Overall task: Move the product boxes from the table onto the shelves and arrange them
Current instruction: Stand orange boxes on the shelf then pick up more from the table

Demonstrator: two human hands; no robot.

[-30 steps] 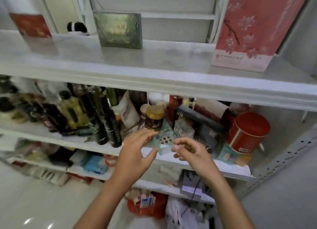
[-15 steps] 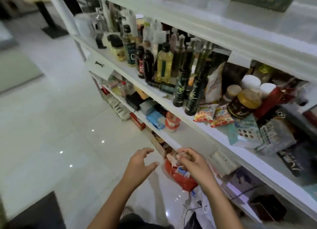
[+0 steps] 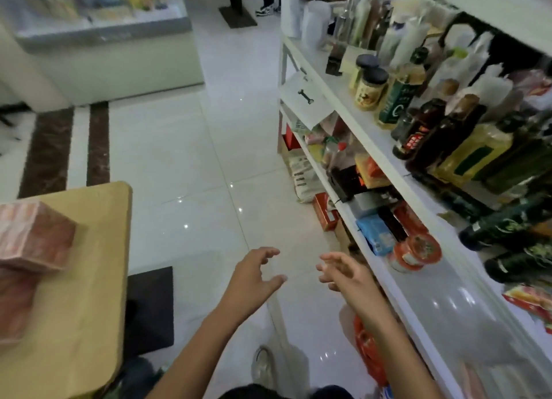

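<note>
Motion-blurred pink cardboard boxes (image 3: 28, 243), cut off at the frame's left edge, sit on the tan wooden table (image 3: 89, 279); right of it, left hand (image 3: 254, 276) and right hand (image 3: 348, 274) hover empty, fingers spread.

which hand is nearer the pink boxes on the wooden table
Left. The left hand hangs open over the floor, right of the pink boxes on the table and apart from them. The right hand is farther right, beside the shelves. Neither holds anything.
</note>
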